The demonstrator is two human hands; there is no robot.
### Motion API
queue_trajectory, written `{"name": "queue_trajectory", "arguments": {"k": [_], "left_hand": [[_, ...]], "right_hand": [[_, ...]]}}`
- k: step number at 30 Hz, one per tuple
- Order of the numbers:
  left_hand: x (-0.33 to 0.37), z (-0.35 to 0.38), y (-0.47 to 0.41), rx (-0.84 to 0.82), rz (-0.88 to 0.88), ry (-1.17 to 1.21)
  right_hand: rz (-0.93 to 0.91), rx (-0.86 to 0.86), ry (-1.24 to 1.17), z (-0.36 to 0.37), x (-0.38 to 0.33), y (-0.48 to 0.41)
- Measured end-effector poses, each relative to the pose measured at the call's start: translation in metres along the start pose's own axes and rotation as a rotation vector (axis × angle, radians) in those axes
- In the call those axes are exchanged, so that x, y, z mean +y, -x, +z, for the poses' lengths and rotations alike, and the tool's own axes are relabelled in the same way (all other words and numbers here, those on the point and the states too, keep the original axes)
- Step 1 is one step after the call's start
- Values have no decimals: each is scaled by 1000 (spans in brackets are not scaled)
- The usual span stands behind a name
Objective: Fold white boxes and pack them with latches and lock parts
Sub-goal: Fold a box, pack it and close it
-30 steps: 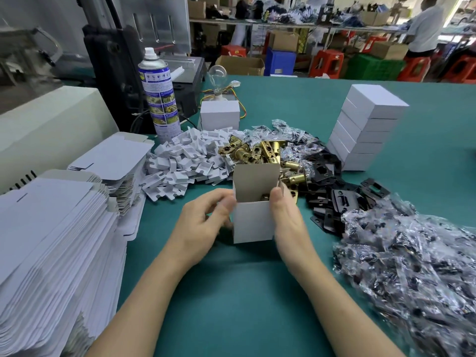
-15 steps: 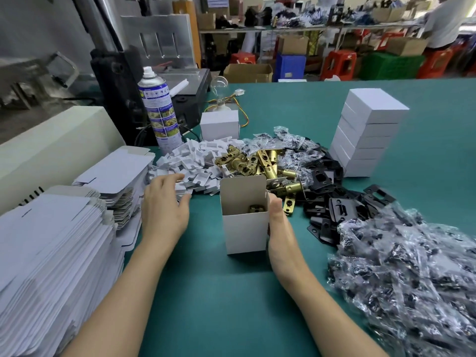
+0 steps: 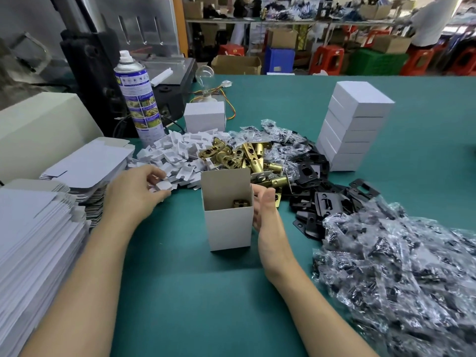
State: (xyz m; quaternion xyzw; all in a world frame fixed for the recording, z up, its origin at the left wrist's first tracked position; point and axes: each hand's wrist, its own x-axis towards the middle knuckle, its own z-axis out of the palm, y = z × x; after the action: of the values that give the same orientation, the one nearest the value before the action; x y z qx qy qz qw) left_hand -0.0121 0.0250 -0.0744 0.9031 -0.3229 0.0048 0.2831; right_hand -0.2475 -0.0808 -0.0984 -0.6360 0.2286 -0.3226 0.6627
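Wide green surface [image 3: 283,104], with stacks of flat white cardboard blanks [image 3: 31,240] at left and a tower of closed white boxes [image 3: 353,124] at far right. Behind, a workshop room with red plastic stools [image 3: 327,57]. In the middle, upright, the open white cardboard box [image 3: 229,228], a brass latch part [image 3: 242,203] inside. Left hand [image 3: 134,194] pinching a small white insert piece [image 3: 163,186]. Right hand [image 3: 265,215] spread, fingers straight, just beside the box's right wall.

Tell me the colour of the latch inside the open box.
Brass-gold latch, clearest in the head view.
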Motion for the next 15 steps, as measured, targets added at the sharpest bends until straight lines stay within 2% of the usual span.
{"name": "queue_trajectory", "arguments": {"k": [4, 9, 12, 15], "left_hand": [[5, -6, 1, -37, 11, -37], [16, -38, -5, -207, -6, -72], [31, -59, -4, -198, 58, -21], [53, -73, 0, -272, 150, 49]], "right_hand": [[-11, 8, -17, 1, 1, -1], [-14, 20, -30, 5, -1, -1], [14, 27, -35, 8, 0, -2], [8, 38, -46, 8, 2, -2]]}}
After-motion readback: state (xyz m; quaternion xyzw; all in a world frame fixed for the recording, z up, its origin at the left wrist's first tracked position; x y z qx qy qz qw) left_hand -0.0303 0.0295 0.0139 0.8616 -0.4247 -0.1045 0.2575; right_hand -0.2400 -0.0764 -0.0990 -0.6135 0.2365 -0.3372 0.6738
